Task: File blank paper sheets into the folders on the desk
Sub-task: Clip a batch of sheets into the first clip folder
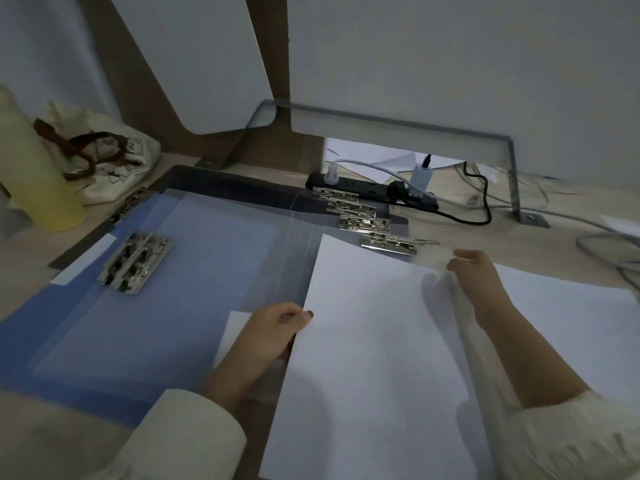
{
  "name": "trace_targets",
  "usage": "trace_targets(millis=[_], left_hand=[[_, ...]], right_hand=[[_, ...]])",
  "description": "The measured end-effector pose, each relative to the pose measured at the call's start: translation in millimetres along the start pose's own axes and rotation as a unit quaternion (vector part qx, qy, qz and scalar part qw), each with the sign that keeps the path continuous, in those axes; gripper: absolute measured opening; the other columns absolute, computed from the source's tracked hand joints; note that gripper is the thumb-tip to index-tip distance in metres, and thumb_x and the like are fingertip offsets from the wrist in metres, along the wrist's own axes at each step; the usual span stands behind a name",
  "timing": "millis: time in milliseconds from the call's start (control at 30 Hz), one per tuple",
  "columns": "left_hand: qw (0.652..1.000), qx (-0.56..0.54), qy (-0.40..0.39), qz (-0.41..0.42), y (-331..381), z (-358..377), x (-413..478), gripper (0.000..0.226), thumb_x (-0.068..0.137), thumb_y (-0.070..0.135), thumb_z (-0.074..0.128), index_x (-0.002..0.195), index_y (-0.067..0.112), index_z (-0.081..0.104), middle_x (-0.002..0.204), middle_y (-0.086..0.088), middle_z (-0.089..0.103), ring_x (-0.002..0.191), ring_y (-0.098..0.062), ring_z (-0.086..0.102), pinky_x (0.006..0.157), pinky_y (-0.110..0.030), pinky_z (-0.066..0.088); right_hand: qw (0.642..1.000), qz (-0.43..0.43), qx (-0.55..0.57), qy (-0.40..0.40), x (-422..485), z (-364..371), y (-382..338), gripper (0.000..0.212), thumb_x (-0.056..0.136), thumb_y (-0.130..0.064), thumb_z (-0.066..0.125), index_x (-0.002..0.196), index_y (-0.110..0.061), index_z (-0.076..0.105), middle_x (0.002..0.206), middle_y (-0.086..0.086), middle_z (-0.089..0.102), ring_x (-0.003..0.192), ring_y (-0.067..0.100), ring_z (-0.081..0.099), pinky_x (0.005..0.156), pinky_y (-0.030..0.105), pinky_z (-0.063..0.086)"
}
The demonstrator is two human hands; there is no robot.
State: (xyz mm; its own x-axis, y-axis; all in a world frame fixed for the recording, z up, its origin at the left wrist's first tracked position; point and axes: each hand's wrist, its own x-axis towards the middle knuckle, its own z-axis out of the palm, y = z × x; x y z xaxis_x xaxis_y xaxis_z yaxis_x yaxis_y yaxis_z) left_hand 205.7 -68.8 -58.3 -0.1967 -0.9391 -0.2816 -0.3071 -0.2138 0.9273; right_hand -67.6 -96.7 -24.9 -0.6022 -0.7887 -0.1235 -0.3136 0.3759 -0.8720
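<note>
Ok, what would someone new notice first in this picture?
A white sheet fills the foreground, the left hand holding its left edge, the right hand pinching its far corner. Left of it lies an open blue folder with a metal clip; more clips sit behind.

We see a white paper sheet [363, 341] and a blue folder [104, 323] with shiny silver clips [136, 261]. The bottle [34, 168] is yellow. The bag [117, 178] is cream with dark brown straps [83, 147] and a little black drawing. The power strip [367, 188] is black. The counter [571, 216] is pale wood.
</note>
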Motion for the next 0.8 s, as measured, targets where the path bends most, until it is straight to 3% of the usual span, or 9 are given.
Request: trace_targets(millis=[100, 133, 200, 267, 300, 400, 567, 700, 800], left_hand=[[1.000, -0.024, 0.015, 0.009, 0, -1, -3, 0.019, 0.091, 0.023, 0.056, 0.077, 0.013, 0.064, 0.063, 0.005, 0.061, 0.060, -0.010, 0.054, 0.063, -0.021, 0.042], [0.999, -0.031, 0.015, 0.010, 0, -1, -3, 0.019, 0.091, 0.024, 0.056, 0.077, 0.014, 0.064, 0.062, 0.006, 0.060, 0.060, -0.010, 0.054, 0.064, -0.022, 0.041], [0.999, -0.050, 0.011, 0.008, 1, 0, -5, 0.020, 0.092, 0.025, 0.056, 0.077, 0.013, 0.064, 0.062, 0.006, 0.059, 0.060, -0.010, 0.052, 0.062, -0.021, 0.042], [0.998, -0.059, 0.007, 0.000, 3, 2, -6, 0.021, 0.092, 0.023, 0.055, 0.080, 0.009, 0.064, 0.063, 0.003, 0.059, 0.059, -0.010, 0.052, 0.057, -0.017, 0.042], [0.998, -0.054, 0.006, -0.002, 4, 2, -5, 0.021, 0.092, 0.023, 0.054, 0.080, 0.009, 0.064, 0.064, 0.002, 0.059, 0.059, -0.011, 0.053, 0.057, -0.017, 0.043], [1.000, -0.028, -0.001, -0.013, 6, 4, -2, 0.021, 0.092, 0.022, 0.055, 0.078, 0.010, 0.065, 0.067, -0.002, 0.061, 0.062, -0.015, 0.055, 0.065, -0.026, 0.046], [1.000, -0.011, 0.006, -0.010, 8, 7, 1, 0.022, 0.091, 0.025, 0.057, 0.081, 0.007, 0.066, 0.073, -0.007, 0.064, 0.067, -0.020, 0.058, 0.071, -0.035, 0.050], [0.999, 0.019, 0.030, -0.002, 4, 9, 5, 0.026, 0.088, 0.033, 0.059, 0.075, 0.011, 0.065, 0.076, -0.011, 0.067, 0.072, -0.026, 0.062, 0.081, -0.046, 0.053], [0.990, 0.120, 0.076, 0.007, 6, 13, 7, 0.029, 0.088, 0.041, 0.055, 0.069, 0.019, 0.058, 0.072, -0.002, 0.065, 0.072, -0.023, 0.063, 0.075, -0.039, 0.052]], right_hand=[[0.998, 0.022, -0.006, -0.050, -19, -8, 12, 0.019, 0.090, -0.008, 0.049, 0.101, 0.003, 0.060, 0.080, 0.005, 0.045, 0.083, 0.020, 0.042, 0.082, 0.038, 0.041], [0.998, 0.027, -0.017, -0.060, -23, -9, 14, 0.025, 0.090, -0.009, 0.050, 0.102, 0.012, 0.056, 0.073, 0.004, 0.041, 0.079, 0.021, 0.040, 0.084, 0.044, 0.043], [0.996, 0.036, -0.039, -0.072, -26, -11, 15, 0.039, 0.089, -0.014, 0.052, 0.114, 0.016, 0.050, 0.074, 0.012, 0.043, 0.073, 0.026, 0.043, 0.076, 0.041, 0.045], [0.994, 0.057, -0.036, -0.091, -30, -12, 13, 0.040, 0.089, -0.019, 0.055, 0.110, 0.015, 0.055, 0.089, 0.030, 0.054, 0.085, 0.039, 0.055, 0.080, 0.040, 0.047], [0.993, 0.061, -0.034, -0.099, -31, -12, 14, 0.032, 0.089, -0.020, 0.056, 0.098, 0.011, 0.060, 0.090, 0.030, 0.056, 0.086, 0.038, 0.057, 0.080, 0.039, 0.047], [0.992, 0.071, -0.023, -0.097, -32, -10, 23, 0.024, 0.085, -0.013, 0.056, 0.065, -0.008, 0.046, 0.067, 0.011, 0.040, 0.063, 0.021, 0.040, 0.059, 0.027, 0.030], [0.994, 0.086, 0.013, -0.064, -29, -10, 39, 0.028, 0.083, -0.020, 0.058, 0.078, 0.007, 0.055, 0.074, 0.024, 0.051, 0.071, 0.024, 0.049, 0.067, 0.034, 0.038], [0.995, 0.080, 0.024, -0.060, -31, -8, 38, 0.024, 0.089, -0.019, 0.054, 0.068, -0.010, 0.057, 0.077, 0.012, 0.054, 0.074, 0.024, 0.050, 0.067, 0.030, 0.037], [0.996, 0.073, 0.015, -0.042, -30, -7, 33, 0.022, 0.091, -0.018, 0.053, 0.094, 0.001, 0.065, 0.091, 0.023, 0.062, 0.085, 0.033, 0.058, 0.072, 0.035, 0.045]])
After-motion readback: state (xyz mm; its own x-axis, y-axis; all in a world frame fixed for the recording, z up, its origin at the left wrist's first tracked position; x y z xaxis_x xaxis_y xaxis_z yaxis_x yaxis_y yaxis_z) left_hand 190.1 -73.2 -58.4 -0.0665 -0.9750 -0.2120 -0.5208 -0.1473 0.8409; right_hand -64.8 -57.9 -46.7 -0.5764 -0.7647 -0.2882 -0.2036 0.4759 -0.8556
